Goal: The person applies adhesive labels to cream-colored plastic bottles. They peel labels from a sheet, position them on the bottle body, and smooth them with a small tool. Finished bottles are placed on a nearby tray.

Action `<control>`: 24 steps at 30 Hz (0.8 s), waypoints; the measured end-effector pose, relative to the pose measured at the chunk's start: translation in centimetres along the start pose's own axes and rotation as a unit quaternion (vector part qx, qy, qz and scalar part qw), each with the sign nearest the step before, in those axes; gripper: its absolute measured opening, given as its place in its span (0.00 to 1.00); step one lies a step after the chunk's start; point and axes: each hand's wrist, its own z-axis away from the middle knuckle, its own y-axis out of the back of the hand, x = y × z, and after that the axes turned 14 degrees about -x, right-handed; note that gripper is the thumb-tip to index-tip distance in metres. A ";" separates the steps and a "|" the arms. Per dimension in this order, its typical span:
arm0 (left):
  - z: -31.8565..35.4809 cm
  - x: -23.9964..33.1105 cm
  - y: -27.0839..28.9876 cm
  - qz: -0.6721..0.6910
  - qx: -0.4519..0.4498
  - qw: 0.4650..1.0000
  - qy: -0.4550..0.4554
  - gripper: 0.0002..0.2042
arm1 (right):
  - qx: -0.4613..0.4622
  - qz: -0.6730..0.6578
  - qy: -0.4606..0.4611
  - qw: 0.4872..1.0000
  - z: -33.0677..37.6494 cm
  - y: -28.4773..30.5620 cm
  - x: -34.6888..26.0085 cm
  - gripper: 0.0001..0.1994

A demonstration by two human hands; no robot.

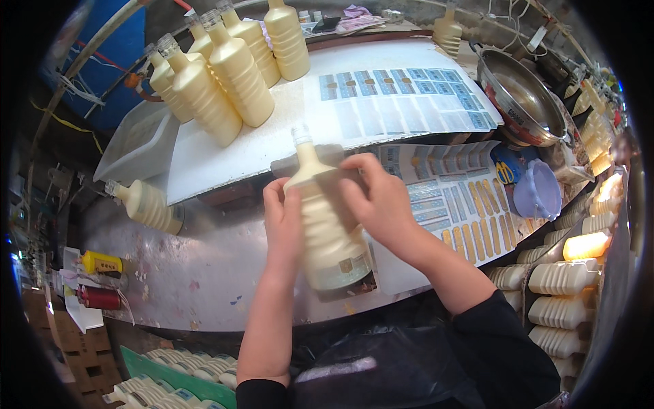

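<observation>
A cream plastic bottle (327,235) with a ribbed body and a clear threaded neck lies tilted in front of me, neck pointing away. A pale label with a small gold mark sits near its base. My left hand (282,221) is closed around the bottle's left side, thumb on top. Over its right shoulder, my right hand (378,198) has bent fingers pressed against the surface, where a greyish patch shows; whether that is a label or shadow I cannot make out. Just right of the bottle lies a sheet of blue and gold labels (446,211).
Several cream bottles (238,75) stand on a white raised board (286,112) with another label sheet (402,102). One bottle (146,204) lies at left, near yellow (102,263) and red thread spools (99,297). At right are a metal pan (521,92), purple bucket (537,191) and stacked bottles (562,310).
</observation>
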 end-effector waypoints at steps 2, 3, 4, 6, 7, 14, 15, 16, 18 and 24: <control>0.1 -0.3 -0.2 0.033 -0.011 0.999 -0.007 0.15 | 0.026 -0.057 -0.039 0.997 0.3 0.1 2.6 0.15; 0.2 -0.3 -0.3 0.037 -0.016 0.999 -0.007 0.15 | 0.036 -0.092 -0.044 0.994 0.4 -0.2 3.9 0.13; 0.3 -0.2 -0.3 0.044 -0.019 0.999 -0.007 0.15 | 0.044 -0.125 -0.049 0.990 0.5 -0.6 4.9 0.12; 0.3 -0.1 -0.2 0.059 -0.019 0.998 -0.004 0.15 | 0.052 -0.175 -0.057 0.982 0.5 -1.3 6.2 0.10; 0.4 -0.2 -0.3 0.067 -0.017 0.998 -0.002 0.15 | 0.046 -0.167 -0.066 0.983 0.3 -1.2 6.5 0.12; 0.6 -0.5 -0.1 0.105 -0.007 0.994 -0.008 0.14 | 0.108 0.106 0.135 0.979 0.7 0.9 2.7 0.12; 0.5 -0.4 -0.3 0.129 -0.008 0.992 -0.005 0.14 | 0.112 0.207 0.215 0.948 1.0 1.3 2.1 0.12; 0.5 -0.1 -0.3 0.152 -0.007 0.988 -0.001 0.14 | 0.108 0.205 0.263 0.937 1.1 0.9 1.1 0.13; 0.7 0.1 -0.4 0.181 0.012 0.983 0.008 0.13 | 0.080 0.223 0.353 0.905 1.2 -0.2 -0.2 0.17; 1.3 -0.8 0.2 0.256 0.050 0.965 0.031 0.11 | 0.056 0.296 0.355 0.885 0.2 -0.7 -4.4 0.16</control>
